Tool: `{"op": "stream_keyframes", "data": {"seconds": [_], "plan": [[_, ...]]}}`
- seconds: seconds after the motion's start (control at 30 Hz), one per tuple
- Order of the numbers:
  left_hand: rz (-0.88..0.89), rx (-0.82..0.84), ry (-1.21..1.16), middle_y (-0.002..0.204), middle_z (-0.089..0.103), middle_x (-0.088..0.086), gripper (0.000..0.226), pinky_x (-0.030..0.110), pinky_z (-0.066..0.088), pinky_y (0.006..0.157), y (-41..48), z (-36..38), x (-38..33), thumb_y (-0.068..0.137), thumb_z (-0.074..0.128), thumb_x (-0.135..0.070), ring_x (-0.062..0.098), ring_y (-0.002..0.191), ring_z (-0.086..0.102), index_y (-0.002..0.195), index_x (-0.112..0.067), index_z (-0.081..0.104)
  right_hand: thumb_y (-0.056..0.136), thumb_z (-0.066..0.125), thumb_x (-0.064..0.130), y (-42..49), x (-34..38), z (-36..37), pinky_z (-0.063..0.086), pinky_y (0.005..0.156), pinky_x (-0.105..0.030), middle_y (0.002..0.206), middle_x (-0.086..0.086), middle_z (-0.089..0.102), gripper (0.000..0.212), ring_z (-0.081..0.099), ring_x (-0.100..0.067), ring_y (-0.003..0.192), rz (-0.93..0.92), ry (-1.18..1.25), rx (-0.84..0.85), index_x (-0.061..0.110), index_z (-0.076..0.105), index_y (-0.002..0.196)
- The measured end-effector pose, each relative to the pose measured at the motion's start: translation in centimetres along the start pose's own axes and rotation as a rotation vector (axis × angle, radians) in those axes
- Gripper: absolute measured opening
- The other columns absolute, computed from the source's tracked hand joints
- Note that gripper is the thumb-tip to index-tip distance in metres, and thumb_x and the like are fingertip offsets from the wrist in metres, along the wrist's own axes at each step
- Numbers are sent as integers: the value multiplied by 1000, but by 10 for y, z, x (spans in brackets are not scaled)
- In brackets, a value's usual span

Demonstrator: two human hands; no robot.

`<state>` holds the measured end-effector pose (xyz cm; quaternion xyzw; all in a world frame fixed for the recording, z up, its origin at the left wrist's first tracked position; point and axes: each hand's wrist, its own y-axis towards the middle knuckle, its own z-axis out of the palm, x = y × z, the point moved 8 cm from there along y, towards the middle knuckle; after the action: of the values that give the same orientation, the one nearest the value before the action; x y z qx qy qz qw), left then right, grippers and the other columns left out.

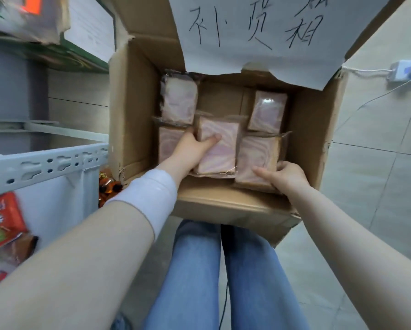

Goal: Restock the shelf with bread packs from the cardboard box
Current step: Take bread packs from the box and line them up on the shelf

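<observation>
An open cardboard box stands on the floor in front of me, with several clear-wrapped pink-swirl bread packs lying inside. My left hand grips the middle bread pack, thumb on top, fingers under its left edge. My right hand holds the near-right bread pack at its bottom corner. Two more packs lie at the back left and back right. Another pack lies partly hidden under my left hand. The grey metal shelf is at the left.
A paper sheet with handwritten characters covers the box's far flap. Red snack packets lie on the lower shelf at left. A white power strip with cables lies on the tiled floor at right. My jeans-clad legs are below the box.
</observation>
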<state>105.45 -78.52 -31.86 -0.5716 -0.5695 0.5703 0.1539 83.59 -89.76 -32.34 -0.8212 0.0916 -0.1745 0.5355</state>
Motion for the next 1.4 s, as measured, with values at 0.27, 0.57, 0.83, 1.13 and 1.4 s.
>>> {"op": "stream_keyframes", "data": {"seconds": [0.27, 0.57, 0.83, 1.13, 1.4], "plan": [[88, -204, -280, 128, 57, 8, 70, 44, 45, 99, -143, -105, -33, 78, 62, -53, 26, 116, 56, 131, -9, 44, 72, 77, 30, -145, 54, -52, 47, 57, -7, 83, 8, 64, 27, 61, -4, 74, -423, 263, -71, 23, 56, 88], [433, -585, -444, 93, 60, -11, 23, 15, 49, 78, -391, -193, -12, 80, 67, -33, 10, 93, 59, 95, -27, 51, 77, 70, 35, -331, 87, -30, 58, 66, -30, 92, -1, 71, 20, 71, -17, 80, -852, 164, 260, 26, 61, 93], [606, -1005, -596, 84, 60, -9, 13, 10, 47, 67, -635, -286, 65, 82, 66, -27, -8, 71, 58, 84, -28, 54, 79, 70, 21, -534, 96, 58, 55, 55, -19, 86, -3, 70, 16, 71, -8, 69, -1161, -69, 575, 17, 62, 93], [599, -1426, -695, 85, 61, -5, 13, 24, 53, 72, -847, -359, 253, 81, 66, -31, 9, 80, 61, 84, -28, 53, 63, 75, 37, -759, 54, 236, 58, 63, -26, 76, 6, 74, 29, 71, -13, 73, -1394, -228, 828, 26, 61, 85], [374, -1624, -785, 85, 62, -3, 14, 37, 50, 78, -919, -410, 444, 82, 66, -31, 17, 84, 60, 78, -27, 53, 78, 72, 20, -844, -19, 407, 56, 50, -22, 72, -1, 69, 12, 69, -9, 56, -1327, -318, 907, 16, 61, 81]]}}
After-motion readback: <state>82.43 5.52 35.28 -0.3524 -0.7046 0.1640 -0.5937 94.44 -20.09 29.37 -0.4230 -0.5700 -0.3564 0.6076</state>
